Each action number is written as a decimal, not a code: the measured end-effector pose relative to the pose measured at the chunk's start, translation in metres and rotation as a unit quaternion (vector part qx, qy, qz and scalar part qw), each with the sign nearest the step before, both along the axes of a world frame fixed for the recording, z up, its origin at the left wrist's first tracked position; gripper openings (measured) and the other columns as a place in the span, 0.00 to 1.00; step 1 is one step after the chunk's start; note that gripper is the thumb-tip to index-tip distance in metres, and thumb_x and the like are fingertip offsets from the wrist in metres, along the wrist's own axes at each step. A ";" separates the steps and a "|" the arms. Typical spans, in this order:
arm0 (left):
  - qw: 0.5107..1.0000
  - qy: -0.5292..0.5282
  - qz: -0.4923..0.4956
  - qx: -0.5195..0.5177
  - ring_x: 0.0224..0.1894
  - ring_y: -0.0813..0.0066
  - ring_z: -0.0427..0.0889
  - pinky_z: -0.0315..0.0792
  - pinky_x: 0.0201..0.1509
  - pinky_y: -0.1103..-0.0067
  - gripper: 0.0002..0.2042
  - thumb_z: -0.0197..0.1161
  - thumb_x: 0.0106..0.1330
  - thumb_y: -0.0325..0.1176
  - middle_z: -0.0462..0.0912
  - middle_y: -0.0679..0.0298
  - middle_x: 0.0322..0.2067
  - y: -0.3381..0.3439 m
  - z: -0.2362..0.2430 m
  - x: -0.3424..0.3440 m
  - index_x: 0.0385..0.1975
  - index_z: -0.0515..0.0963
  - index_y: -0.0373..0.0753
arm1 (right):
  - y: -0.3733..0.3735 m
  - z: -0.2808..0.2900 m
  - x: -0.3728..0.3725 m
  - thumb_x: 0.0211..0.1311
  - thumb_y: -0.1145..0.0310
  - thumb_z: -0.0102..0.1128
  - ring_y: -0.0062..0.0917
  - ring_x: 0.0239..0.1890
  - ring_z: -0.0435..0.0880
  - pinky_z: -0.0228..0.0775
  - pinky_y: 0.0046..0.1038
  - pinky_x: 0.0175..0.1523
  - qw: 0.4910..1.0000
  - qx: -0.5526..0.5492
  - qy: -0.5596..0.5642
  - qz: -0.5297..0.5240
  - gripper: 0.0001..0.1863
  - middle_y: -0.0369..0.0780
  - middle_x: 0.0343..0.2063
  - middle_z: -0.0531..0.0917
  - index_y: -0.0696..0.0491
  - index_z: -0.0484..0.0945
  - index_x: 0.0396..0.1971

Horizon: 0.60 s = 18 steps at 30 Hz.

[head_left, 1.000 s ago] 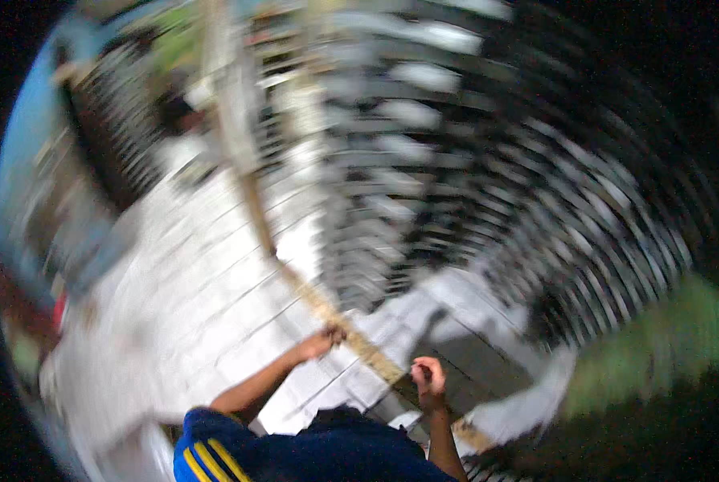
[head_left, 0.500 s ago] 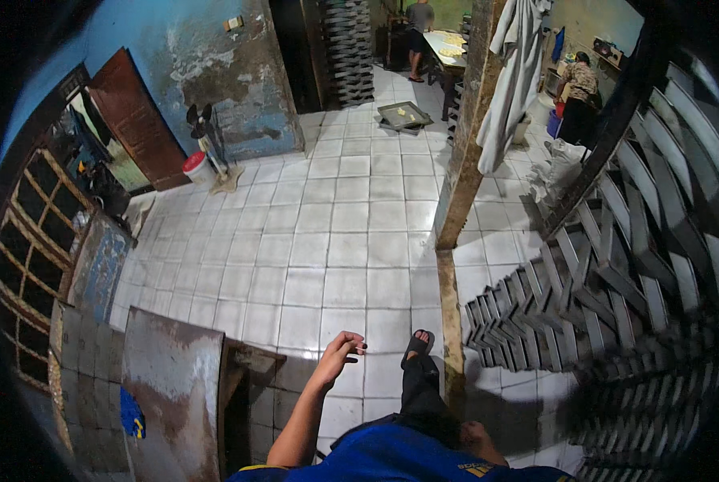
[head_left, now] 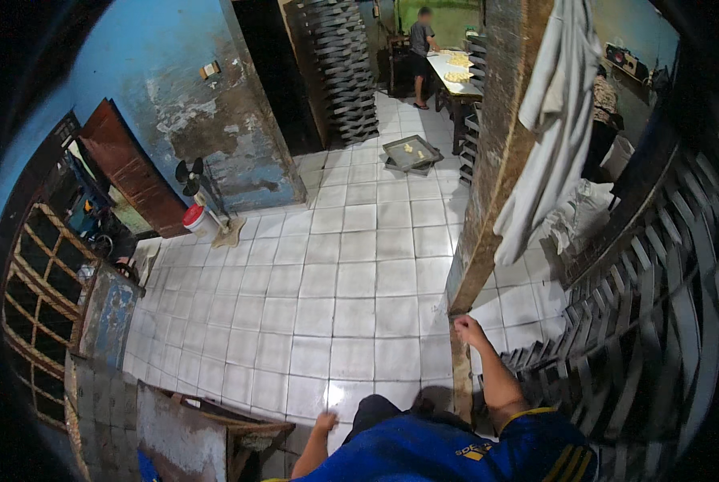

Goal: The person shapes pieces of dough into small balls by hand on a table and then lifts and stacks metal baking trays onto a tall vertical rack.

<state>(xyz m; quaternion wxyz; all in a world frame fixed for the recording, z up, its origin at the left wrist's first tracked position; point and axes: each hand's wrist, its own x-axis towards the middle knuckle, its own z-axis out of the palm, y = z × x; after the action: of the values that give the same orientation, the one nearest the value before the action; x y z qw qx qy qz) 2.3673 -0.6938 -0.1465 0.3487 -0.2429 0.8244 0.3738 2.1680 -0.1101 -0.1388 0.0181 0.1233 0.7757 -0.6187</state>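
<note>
My right hand (head_left: pixel 466 328) is raised in front of me at the right, fingers curled closed, in line with the foot of a worn wooden post (head_left: pixel 488 233); I cannot see whether it holds anything. A long pale grey cloth (head_left: pixel 540 145) hangs on the post above it. My left hand (head_left: pixel 325 420) is low beside my body over white floor tiles (head_left: pixel 375 313), small and partly curled, too unclear to read. Near it at the lower left is a worn board-topped wooden piece (head_left: pixel 178 434).
Tall stacks of metal trays (head_left: pixel 657 321) line the right. Ahead, trays (head_left: pixel 407 153) lie on the floor, and a person (head_left: pixel 421 56) stands at a table (head_left: pixel 448 64) with pale food. Another person (head_left: pixel 602 108) is behind the cloth. A fan (head_left: pixel 190 177) and bucket (head_left: pixel 201 225) stand left.
The blurred turning view has settled toward the far room. The post and cloth are nearer. My right hand has swung up and forward, my left hand down and back.
</note>
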 end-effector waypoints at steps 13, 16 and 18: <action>0.976 -0.173 0.109 0.068 0.34 0.65 0.83 0.77 0.34 0.70 0.19 0.60 0.65 0.41 0.84 0.58 0.32 -0.026 -0.003 -0.234 0.50 0.78 0.34 | 0.000 -0.056 -0.117 0.66 0.57 0.65 0.24 0.34 0.83 0.76 0.30 0.38 0.926 -0.009 -0.310 0.215 0.16 0.38 0.34 0.86 0.54 0.84 0.42; 0.981 -0.160 0.091 0.066 0.31 0.66 0.82 0.77 0.32 0.71 0.18 0.61 0.64 0.40 0.83 0.60 0.31 -0.052 -0.010 -0.308 0.49 0.79 0.35 | -0.018 -0.021 -0.112 0.62 0.52 0.68 0.29 0.37 0.86 0.77 0.33 0.39 0.898 -0.183 -0.396 0.046 0.19 0.41 0.40 0.87 0.51 0.86 0.44; 0.991 -0.122 0.022 0.049 0.30 0.67 0.81 0.77 0.30 0.71 0.17 0.61 0.64 0.39 0.83 0.61 0.30 -0.082 -0.025 -0.378 0.49 0.79 0.35 | -0.023 -0.001 -0.161 0.60 0.50 0.69 0.31 0.38 0.86 0.78 0.34 0.40 0.873 -0.156 -0.461 0.035 0.21 0.41 0.40 0.87 0.51 0.86 0.45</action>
<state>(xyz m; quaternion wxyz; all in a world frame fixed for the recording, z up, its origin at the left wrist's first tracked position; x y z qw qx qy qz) 1.9891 -0.7755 -0.1719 0.4502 -0.2873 0.7508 0.3887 2.0067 -0.1330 -0.1395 0.4141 0.3630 0.5767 -0.6034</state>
